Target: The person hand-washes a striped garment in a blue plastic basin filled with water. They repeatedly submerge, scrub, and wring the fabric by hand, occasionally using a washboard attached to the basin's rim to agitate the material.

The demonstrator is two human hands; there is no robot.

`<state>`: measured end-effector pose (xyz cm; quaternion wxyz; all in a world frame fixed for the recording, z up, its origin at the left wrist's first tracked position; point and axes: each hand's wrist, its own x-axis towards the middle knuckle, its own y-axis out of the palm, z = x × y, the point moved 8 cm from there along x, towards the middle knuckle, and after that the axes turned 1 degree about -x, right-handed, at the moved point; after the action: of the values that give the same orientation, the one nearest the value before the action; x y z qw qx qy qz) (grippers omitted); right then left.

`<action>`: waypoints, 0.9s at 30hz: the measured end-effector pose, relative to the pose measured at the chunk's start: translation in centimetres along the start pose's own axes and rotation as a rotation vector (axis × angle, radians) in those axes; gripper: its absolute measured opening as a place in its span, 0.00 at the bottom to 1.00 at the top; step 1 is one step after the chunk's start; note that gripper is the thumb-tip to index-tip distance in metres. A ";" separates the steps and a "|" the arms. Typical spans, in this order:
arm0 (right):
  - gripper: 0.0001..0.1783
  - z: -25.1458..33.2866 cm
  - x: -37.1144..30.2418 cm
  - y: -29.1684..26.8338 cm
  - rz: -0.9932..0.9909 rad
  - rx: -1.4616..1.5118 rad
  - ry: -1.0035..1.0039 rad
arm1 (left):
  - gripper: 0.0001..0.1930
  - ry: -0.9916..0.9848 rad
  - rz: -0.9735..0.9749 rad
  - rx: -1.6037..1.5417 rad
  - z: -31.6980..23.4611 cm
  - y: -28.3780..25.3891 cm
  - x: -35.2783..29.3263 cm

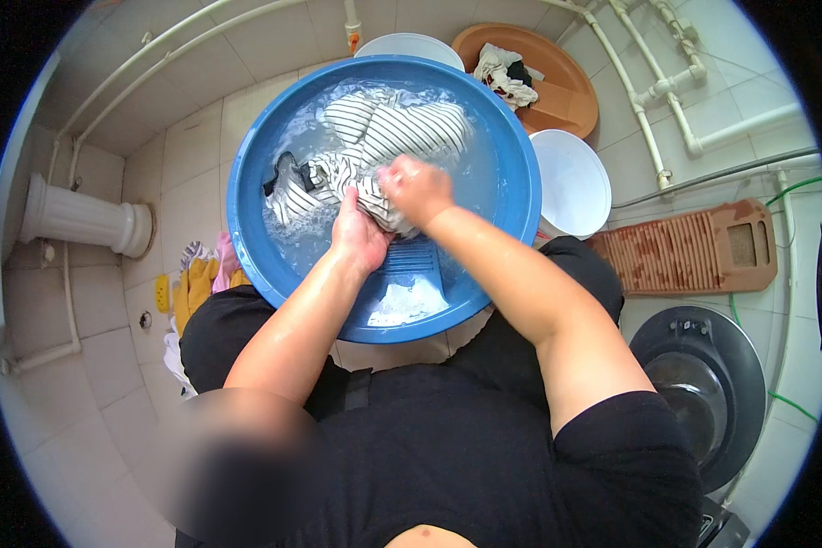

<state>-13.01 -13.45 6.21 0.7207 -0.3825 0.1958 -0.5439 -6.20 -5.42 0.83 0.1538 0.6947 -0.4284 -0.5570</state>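
Observation:
A white garment with dark stripes [416,131] lies partly under soapy water in a large blue basin [247,247] between my knees. My left hand [363,239] holds a bunched fold of it from below, thumb up along the cloth and fingers mostly hidden under it. Closed into a fist, my right hand [417,190] presses on the same fold; its knuckles are a little blurred. Below both hands, a ribbed washboard surface [409,262] is moulded into the basin's near side. Dark trim [288,173] shows at the garment's left end.
Behind the basin stand a brown basin [566,114] with crumpled clothes [507,78] and a white bucket [574,183]. A brown washboard [676,248] lies at the right, near a dark round basin [703,393]. Coloured clothes [196,283] lie on the floor at left.

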 end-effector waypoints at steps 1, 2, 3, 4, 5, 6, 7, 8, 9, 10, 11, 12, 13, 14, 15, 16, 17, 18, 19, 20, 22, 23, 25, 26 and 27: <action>0.20 -3.2 1.1 -0.1 0.061 -0.105 0.159 | 0.26 -0.010 -0.033 0.063 0.1 -0.5 0.4; 0.21 -5.3 1.6 -0.6 0.043 -0.307 0.154 | 0.25 -0.020 -0.069 0.126 0.1 -1.2 0.9; 0.24 -6.8 1.8 -1.2 0.024 -0.511 0.149 | 0.23 -0.031 -0.103 0.190 0.1 -1.6 1.1; 0.25 -6.7 2.0 -1.0 0.092 -0.474 0.104 | 0.19 -0.057 -0.143 0.208 0.1 -1.8 0.9; 0.27 -6.4 2.1 -0.8 0.160 -0.438 0.060 | 0.18 0.004 -0.186 0.224 -0.5 -2.8 1.4; 0.29 -6.0 2.1 -0.4 0.228 -0.402 0.017 | 0.17 0.064 -0.228 0.239 -1.2 -4.2 2.2; 0.31 -5.5 1.4 0.5 0.330 -0.383 -0.025 | 0.17 0.124 -0.270 0.252 -1.9 -4.6 2.3; 0.33 -4.9 0.2 1.3 0.432 -0.364 -0.066 | 0.17 0.250 -0.359 0.329 -3.1 -5.0 1.9; 0.35 -4.4 -0.7 2.1 0.534 -0.344 -0.108 | 0.17 0.249 -0.415 0.347 -3.5 -5.3 1.8; 0.38 -5.9 -0.8 2.6 0.669 -0.270 0.029 | 0.17 0.250 -0.470 0.366 -4.1 -5.0 1.3; 0.37 -7.9 -0.2 3.3 0.719 -0.151 0.110 | 0.17 0.247 -0.523 0.388 -4.5 -5.1 1.1; 0.37 -10.8 0.6 3.5 0.679 -0.164 0.176 | 0.18 0.281 -0.544 0.392 -4.7 -5.3 1.4; 0.37 -12.7 1.1 3.6 0.642 -0.178 0.233 | 0.20 0.320 -0.570 0.391 -4.9 -6.2 2.0; 0.31 -12.3 1.3 1.6 0.540 -0.167 0.339 | 0.22 0.358 -0.597 0.388 -5.1 -6.9 2.4; 0.29 -11.9 1.2 1.2 0.425 -0.183 0.378 | 0.23 0.396 -0.624 0.386 -5.4 -7.6 2.6; 0.27 -11.5 1.0 0.4 0.299 -0.201 0.424 | 0.28 0.323 -0.456 0.368 -4.7 -6.7 3.3; 0.26 -10.9 0.9 -0.2 0.173 -0.220 0.465 | 0.27 0.250 -0.388 0.331 -4.1 -6.3 3.6; 0.25 -9.0 1.0 0.7 0.123 -0.094 0.319 | 0.27 0.178 -0.318 0.294 -3.6 -5.7 3.9; 0.21 -7.1 1.1 1.8 0.140 0.131 0.230 | 0.27 0.108 -0.255 0.255 -3.0 -5.4 4.1; 0.18 -4.8 1.0 2.5 0.156 0.354 0.144 | 0.26 0.038 -0.081 0.199 -2.5 -3.7 3.7; 0.11 2.9 -0.2 1.5 0.263 0.678 -0.167 | 0.24 -0.057 -0.019 0.082 -2.8 -2.0 2.6; 0.12 6.0 -1.4 0.7 0.217 0.570 -0.343 | 0.24 -0.123 0.002 0.006 -2.8 -1.6 2.0; 0.09 11.8 -4.6 -1.5 0.254 0.474 -0.568 | 0.23 -0.168 0.251 0.022 -3.2 -2.4 3.2; 0.05 12.8 -5.8 -1.9 0.217 0.490 -0.642 | 0.22 -0.169 0.303 0.027 -3.5 -1.3 2.5; 0.04 13.7 -6.7 -2.4 0.180 0.507 -0.718 | 0.22 -0.112 0.197 0.020 -3.7 -1.3 1.6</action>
<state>-7.21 -2.81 15.77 0.8585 -0.3396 -0.1736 -0.3427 -2.27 -6.83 0.10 0.1764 0.6186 -0.5080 -0.5728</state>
